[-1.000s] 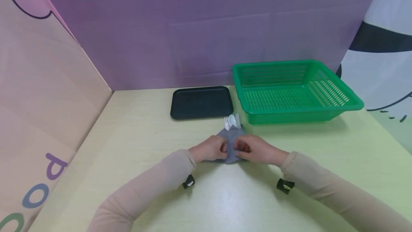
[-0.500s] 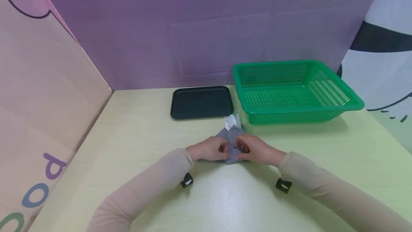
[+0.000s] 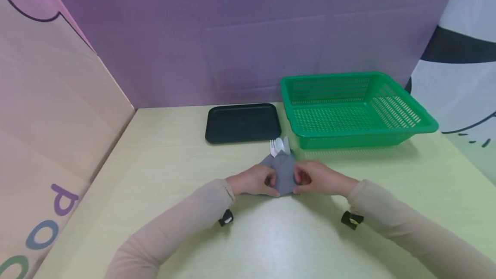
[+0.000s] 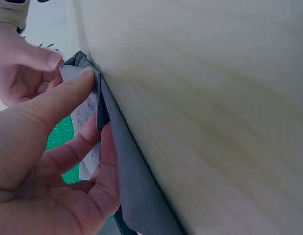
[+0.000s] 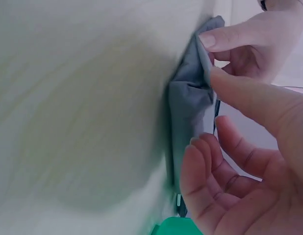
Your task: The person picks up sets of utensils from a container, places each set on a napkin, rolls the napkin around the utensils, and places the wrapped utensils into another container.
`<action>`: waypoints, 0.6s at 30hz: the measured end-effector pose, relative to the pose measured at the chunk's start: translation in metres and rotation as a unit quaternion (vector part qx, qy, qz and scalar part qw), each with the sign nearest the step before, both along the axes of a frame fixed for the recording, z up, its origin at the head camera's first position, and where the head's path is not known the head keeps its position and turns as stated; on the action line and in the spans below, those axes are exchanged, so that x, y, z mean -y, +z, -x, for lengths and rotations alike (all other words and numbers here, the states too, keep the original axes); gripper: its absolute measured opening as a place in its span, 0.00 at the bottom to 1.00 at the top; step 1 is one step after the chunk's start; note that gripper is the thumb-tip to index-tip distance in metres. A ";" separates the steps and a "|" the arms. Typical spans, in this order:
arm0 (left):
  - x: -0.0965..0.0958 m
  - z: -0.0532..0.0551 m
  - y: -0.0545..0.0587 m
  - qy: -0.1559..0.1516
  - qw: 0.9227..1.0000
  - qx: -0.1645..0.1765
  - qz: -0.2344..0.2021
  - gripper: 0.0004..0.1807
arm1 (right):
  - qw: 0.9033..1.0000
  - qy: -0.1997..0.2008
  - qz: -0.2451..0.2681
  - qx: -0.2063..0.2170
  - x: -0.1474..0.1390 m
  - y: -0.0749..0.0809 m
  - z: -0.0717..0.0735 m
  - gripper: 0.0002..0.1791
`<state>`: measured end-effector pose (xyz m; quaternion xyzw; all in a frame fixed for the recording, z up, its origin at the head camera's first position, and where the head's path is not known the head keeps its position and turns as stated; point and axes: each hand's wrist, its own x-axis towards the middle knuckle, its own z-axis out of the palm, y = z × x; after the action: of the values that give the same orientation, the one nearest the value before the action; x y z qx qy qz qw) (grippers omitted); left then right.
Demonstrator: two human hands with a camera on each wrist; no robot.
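A grey cloth napkin [image 3: 285,175] lies folded on the table over the lower parts of a white fork [image 3: 273,147], a spoon [image 3: 279,144] and a knife [image 3: 286,144]. Their upper ends stick out at its far side; the rest is hidden. At the napkin's left side, my left hand [image 3: 253,179] holds the cloth between thumb and curled fingers, as the left wrist view shows. My right hand [image 3: 320,178] is at the right side, thumb tip on a fold and fingers curled against the cloth [image 5: 188,110] in the right wrist view.
Behind the cutlery, a black tray [image 3: 243,123] lies flat near the purple back wall [image 3: 193,38]. A green perforated basket [image 3: 356,134] stands to its right. A pale table [image 3: 186,141] carries everything, with a printed panel [image 3: 50,98] along its left edge.
My right hand has shifted right, from the napkin's middle to its right side, uncovering more grey cloth. The left hand has hardly moved. Cutlery, tray and basket stay where they were.
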<state>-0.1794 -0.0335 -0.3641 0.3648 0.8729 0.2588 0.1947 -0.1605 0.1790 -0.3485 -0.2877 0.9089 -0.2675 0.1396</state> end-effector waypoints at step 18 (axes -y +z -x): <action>-0.002 0.002 -0.002 0.008 1.000 0.013 0.007 0.12 | 0.998 0.002 -0.055 -0.002 0.005 -0.009 -0.007 0.12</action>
<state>-0.1812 -0.0319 -0.3659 0.3534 0.8748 0.2591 0.2066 -0.1533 0.1741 -0.3576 -0.2822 0.9219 -0.2160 0.1543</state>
